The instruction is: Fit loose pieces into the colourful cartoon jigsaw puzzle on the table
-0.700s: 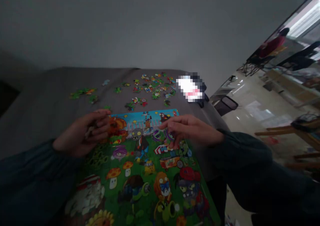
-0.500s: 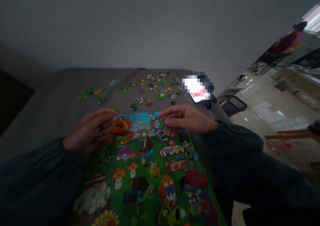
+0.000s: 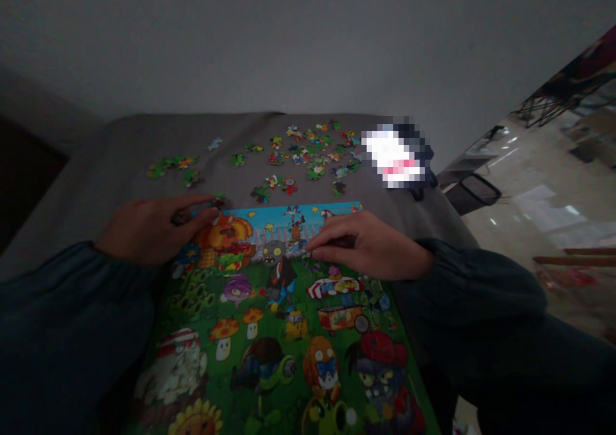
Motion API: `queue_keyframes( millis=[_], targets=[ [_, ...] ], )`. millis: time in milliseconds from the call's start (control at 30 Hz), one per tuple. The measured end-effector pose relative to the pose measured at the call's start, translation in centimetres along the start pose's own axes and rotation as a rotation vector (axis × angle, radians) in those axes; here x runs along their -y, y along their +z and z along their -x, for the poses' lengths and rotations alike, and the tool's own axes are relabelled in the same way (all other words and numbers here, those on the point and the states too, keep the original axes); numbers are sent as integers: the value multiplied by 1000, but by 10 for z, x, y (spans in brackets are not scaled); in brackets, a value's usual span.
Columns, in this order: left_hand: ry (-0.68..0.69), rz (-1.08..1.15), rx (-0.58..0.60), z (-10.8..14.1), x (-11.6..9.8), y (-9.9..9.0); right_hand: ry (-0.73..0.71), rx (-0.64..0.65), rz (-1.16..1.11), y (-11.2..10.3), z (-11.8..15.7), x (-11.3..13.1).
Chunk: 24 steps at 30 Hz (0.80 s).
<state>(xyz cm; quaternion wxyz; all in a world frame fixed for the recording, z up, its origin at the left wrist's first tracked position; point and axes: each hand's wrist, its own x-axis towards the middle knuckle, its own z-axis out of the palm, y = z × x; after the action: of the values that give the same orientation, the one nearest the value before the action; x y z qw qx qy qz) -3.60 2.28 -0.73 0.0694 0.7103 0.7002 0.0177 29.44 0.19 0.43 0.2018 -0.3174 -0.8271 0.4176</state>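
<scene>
A jigsaw puzzle (image 3: 274,383) of cartoon plants and zombies lies in front of me, its blue top edge toward the wall. My right hand (image 3: 368,246) is over its upper right part. Thumb and forefinger pinch together there, with what looks like a small puzzle piece (image 3: 308,247) at the tips, mostly hidden. At the upper left corner, beside the pumpkin picture, is my left hand (image 3: 154,230). Its thumb and forefinger are nearly closed, and what lies between them is unclear. A greenish loose piece (image 3: 219,201) sits right at its fingertips.
Several loose puzzle pieces (image 3: 315,156) are scattered on the grey cloth-covered table (image 3: 101,165) beyond the puzzle. A smaller cluster of pieces (image 3: 173,167) lies at the left. A bright blurred-out object (image 3: 394,156) stands at the back right, before a grey wall (image 3: 240,43).
My left hand has shifted left and turned palm down at the puzzle's corner. The right hand has moved slightly right and down, still pinching. The view has tilted a little downward.
</scene>
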Motion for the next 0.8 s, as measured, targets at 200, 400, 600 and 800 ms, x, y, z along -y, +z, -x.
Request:
queue_keyframes(
  millis=[200, 400, 600, 800],
  targets=[
    [16, 31, 10, -3, 4, 4, -78, 40, 135, 8, -3, -2],
    [97, 60, -52, -6, 11, 14, -70, 95, 249, 12, -6, -6],
    [76, 135, -10, -8, 12, 17, 29, 16, 340, 16, -5, -4],
    [34, 149, 26, -11, 13, 17, 172, -54, 391, 25, 2, 1]
  ],
)
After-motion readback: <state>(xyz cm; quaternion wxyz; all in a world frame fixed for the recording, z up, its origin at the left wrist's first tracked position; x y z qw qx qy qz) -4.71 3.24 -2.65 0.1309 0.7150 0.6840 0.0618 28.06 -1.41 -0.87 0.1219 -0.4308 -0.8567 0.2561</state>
